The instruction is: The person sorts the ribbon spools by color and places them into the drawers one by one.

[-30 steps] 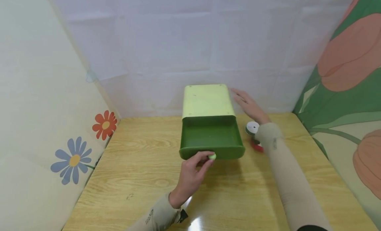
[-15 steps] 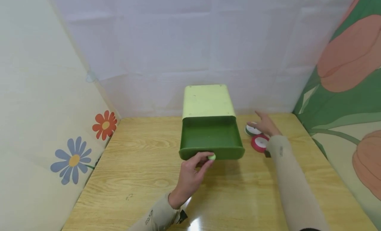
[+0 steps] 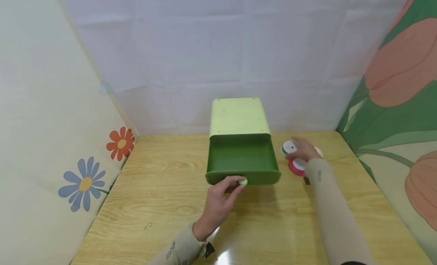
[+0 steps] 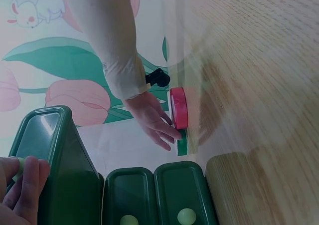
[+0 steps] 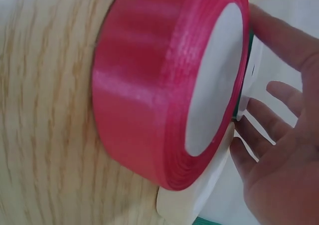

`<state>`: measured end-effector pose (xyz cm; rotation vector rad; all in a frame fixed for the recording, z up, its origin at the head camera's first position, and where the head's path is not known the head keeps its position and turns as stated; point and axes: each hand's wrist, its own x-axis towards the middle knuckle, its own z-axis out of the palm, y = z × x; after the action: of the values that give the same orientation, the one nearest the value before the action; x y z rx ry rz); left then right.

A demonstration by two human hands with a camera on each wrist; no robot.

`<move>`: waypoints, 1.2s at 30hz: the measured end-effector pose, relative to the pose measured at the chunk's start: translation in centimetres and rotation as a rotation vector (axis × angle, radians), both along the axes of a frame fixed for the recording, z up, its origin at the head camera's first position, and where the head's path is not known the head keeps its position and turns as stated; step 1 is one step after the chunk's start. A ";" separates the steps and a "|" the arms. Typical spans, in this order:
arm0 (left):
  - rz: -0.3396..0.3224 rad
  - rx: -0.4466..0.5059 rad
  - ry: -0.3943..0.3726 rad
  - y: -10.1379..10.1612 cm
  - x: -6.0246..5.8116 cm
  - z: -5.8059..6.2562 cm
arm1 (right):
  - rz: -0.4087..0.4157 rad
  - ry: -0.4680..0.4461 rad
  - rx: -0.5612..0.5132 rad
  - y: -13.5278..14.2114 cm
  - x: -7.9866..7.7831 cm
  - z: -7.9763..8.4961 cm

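Note:
My left hand (image 3: 216, 204) pinches the pale green knob (image 3: 243, 181) of a dark green drawer (image 3: 242, 177). That drawer is pulled out of a light green cabinet (image 3: 239, 115), with nothing visible inside. To its right, my right hand (image 3: 304, 149) hovers low over rolls of ribbon, fingers loosely bent and apart from the thumb. A white-faced green ribbon roll (image 3: 288, 146) lies by its fingertips; whether they touch it I cannot tell. Closer to me lies a pink ribbon roll (image 5: 144, 85), and a cream roll (image 5: 199, 190) shows partly behind it.
Two further drawers (image 4: 130, 185) with round knobs are pushed in below the open one, seen in the left wrist view. The wooden table (image 3: 164, 204) extends to a white back sheet (image 3: 187, 56). Floral panels (image 3: 403, 124) stand at the sides.
My right hand has come down from beside the cabinet, toward me and to the right, and now is at the ribbon rolls. The left hand stays on the drawer knob.

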<state>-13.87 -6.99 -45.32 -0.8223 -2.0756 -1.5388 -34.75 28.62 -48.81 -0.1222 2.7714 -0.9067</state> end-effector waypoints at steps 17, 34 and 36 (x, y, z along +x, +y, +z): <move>0.011 -0.016 0.018 -0.1 0.1 0.1 | 0.005 0.029 0.062 -0.2 -0.2 -0.1; 0.008 -0.028 0.036 -0.3 -0.1 -0.2 | -0.070 0.051 -0.147 -0.6 0.0 2.2; 0.011 -0.032 0.039 -0.3 -0.1 -0.2 | -0.046 0.089 -0.155 -0.9 0.3 3.0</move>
<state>-13.99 -7.29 -45.50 -0.8441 -2.0784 -1.4765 -34.44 27.77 -45.85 -0.1280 2.7921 -1.1552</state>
